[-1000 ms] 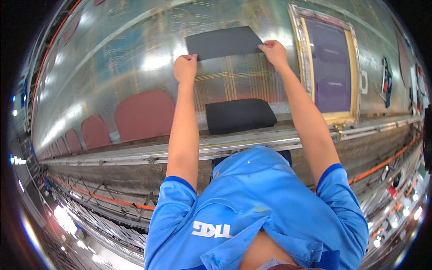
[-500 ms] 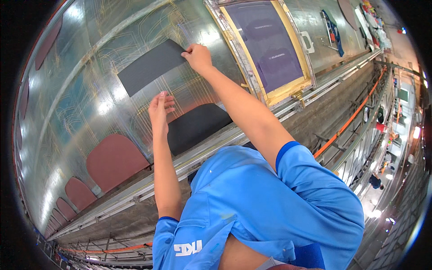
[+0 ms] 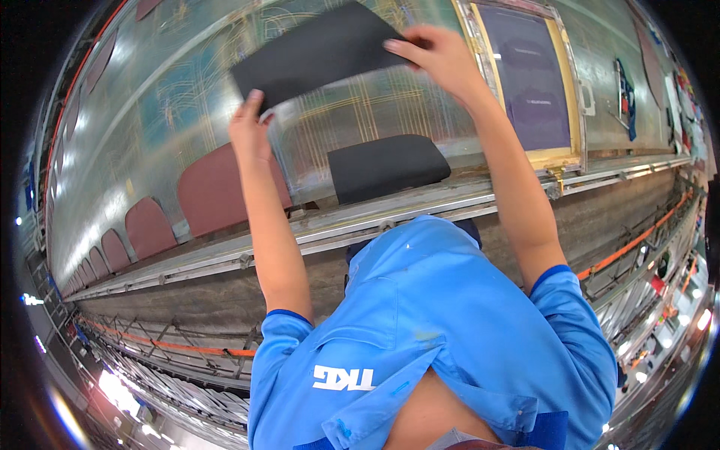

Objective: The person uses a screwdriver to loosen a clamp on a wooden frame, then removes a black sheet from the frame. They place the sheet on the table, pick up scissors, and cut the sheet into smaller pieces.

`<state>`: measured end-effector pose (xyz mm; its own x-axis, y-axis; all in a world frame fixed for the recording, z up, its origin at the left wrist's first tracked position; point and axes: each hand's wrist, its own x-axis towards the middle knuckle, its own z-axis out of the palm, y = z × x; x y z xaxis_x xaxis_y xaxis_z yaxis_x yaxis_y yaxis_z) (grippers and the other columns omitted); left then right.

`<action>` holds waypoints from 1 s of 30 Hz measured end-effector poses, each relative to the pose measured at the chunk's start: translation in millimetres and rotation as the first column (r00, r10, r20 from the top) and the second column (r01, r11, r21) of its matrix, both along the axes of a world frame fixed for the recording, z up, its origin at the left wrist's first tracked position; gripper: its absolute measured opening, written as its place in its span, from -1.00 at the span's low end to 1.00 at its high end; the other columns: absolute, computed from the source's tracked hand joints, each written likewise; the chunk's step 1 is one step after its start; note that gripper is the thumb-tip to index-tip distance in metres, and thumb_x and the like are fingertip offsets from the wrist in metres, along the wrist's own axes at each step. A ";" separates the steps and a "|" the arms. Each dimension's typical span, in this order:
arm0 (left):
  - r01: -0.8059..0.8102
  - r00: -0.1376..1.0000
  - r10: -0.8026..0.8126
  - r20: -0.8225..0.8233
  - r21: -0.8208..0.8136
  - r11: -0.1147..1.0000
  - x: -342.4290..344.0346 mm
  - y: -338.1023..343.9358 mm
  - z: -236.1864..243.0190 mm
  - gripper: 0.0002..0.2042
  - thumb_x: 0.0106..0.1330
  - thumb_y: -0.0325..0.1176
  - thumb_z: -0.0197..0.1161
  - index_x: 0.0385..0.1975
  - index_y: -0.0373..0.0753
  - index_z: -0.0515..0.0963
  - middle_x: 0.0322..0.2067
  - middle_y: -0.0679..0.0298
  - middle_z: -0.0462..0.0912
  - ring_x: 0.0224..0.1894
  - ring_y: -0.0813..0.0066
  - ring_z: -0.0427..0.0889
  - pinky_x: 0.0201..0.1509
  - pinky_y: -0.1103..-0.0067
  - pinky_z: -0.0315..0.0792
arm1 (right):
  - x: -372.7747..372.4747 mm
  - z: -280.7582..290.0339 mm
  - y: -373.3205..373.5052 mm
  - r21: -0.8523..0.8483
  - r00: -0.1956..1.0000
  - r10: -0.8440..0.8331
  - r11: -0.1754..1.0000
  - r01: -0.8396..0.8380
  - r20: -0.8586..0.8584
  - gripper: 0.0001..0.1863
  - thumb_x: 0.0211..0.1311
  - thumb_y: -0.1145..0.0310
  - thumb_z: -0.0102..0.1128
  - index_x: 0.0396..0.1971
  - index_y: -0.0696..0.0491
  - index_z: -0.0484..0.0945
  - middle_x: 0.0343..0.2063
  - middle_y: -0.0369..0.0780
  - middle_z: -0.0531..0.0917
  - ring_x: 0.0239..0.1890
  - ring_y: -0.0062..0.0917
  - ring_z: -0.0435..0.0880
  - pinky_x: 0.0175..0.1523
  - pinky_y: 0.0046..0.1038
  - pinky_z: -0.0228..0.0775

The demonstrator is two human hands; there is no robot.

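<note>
A black flat panel (image 3: 319,56), straight on its long sides, is held up over the long metal table by both hands. My left hand (image 3: 251,127) pinches its near left corner between thumb and fingers. My right hand (image 3: 442,60) grips the right end, thumb on top. The panel looks lifted off the tabletop and slightly tilted. Nearer to me, a second black panel (image 3: 388,166) with a rounded right corner lies by the table's front edge, touched by neither hand.
Maroon rounded panels (image 3: 214,187) line the near edge to the left, partly behind my left forearm. A framed printing screen (image 3: 529,82) with purple mesh rests on the table at right. A metal rail (image 3: 360,226) runs along the front edge. Farther right lies a dark blue cloth (image 3: 628,109).
My left hand has moved up to the panel and taken its left corner. The panel now appears raised from the table, held at both ends. My view has turned and shifted.
</note>
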<state>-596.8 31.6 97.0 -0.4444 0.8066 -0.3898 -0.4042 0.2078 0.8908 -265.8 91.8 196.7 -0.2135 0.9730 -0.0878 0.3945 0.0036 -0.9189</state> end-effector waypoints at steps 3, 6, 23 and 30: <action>0.266 0.700 -0.431 -0.569 -0.353 0.897 9.9 -38.7 -54.7 -0.56 0.23 0.00 0.43 -0.59 -0.31 0.59 -0.48 0.22 0.64 -0.34 0.49 0.56 -0.29 0.49 0.34 | 58.4 -110.6 -34.5 -0.129 0.974 -0.090 0.985 0.118 0.209 -0.61 0.17 0.06 0.40 -0.28 0.12 0.74 -0.50 -0.21 0.71 -0.44 -0.51 0.68 -0.27 -0.42 0.48; 0.277 0.481 -0.449 -0.753 -0.356 0.893 31.0 -60.5 -84.7 -0.55 0.15 0.00 0.44 -0.39 -0.38 0.67 -0.40 0.08 0.56 -0.30 0.20 0.59 -0.17 0.35 0.42 | 64.4 -159.4 -70.8 -0.185 0.908 -0.163 0.951 0.250 0.386 -0.64 0.12 0.06 0.42 -0.33 0.09 0.76 -0.42 -0.12 0.75 -0.33 -0.35 0.73 -0.16 -0.33 0.51; 0.289 0.516 -0.563 -0.645 -0.488 0.824 25.8 -77.4 -84.7 -0.57 0.08 0.01 0.47 -0.35 -0.31 0.71 -0.35 0.13 0.65 -0.28 0.27 0.62 -0.15 0.41 0.45 | 80.5 -181.8 -96.4 -0.105 0.875 -0.200 0.957 0.272 0.440 -0.60 -0.02 0.02 0.51 -0.39 0.08 0.75 -0.49 -0.18 0.59 -0.40 -0.41 0.59 -0.21 -0.38 0.44; 0.250 0.518 -0.541 -0.662 -0.488 0.836 27.6 -77.6 -89.3 -0.60 0.06 -0.03 0.49 -0.37 -0.29 0.72 -0.43 0.14 0.67 -0.34 0.24 0.65 -0.20 0.37 0.47 | 80.1 -183.3 -98.3 -0.120 0.881 -0.196 0.955 0.271 0.430 -0.64 -0.03 0.07 0.52 -0.42 0.09 0.75 -0.44 -0.13 0.62 -0.37 -0.33 0.64 -0.18 -0.32 0.47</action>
